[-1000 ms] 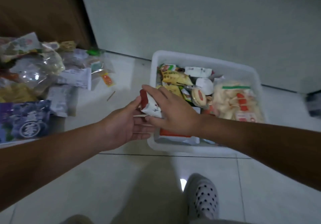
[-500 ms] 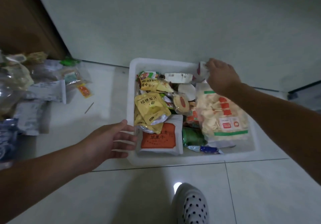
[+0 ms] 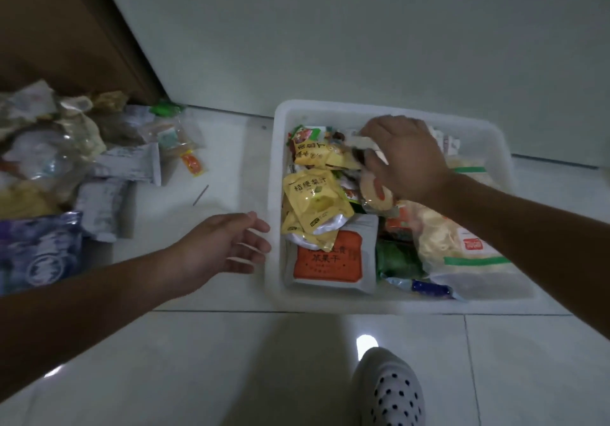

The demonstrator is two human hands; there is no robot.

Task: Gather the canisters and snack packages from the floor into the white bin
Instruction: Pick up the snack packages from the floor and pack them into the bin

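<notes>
The white bin (image 3: 274, 174) stands on the floor tiles by the wall, full of snack packages: a yellow pouch (image 3: 313, 201), an orange packet (image 3: 326, 260), a green packet (image 3: 396, 257) and a large clear bag of crackers (image 3: 462, 247). My right hand (image 3: 406, 158) is inside the bin near its back, fingers curled on a white packet (image 3: 361, 143). Palm up and fingers apart, my left hand (image 3: 231, 244) holds nothing just outside the bin's left wall. More packages lie on the floor at the left: a purple bag (image 3: 39, 254), grey-white packets (image 3: 128, 164) and a small orange sachet (image 3: 192, 163).
A brown door (image 3: 66, 29) rises behind the pile of packages. A thin stick (image 3: 200, 194) lies on the tiles between the pile and the bin. My foot in a dotted slipper (image 3: 389, 389) is in front of the bin. The wall runs right behind the bin.
My right hand carried a red-and-white packet from my left hand to the bin's back right corner, then moved left over the middle. My left hand stayed beside the bin.
</notes>
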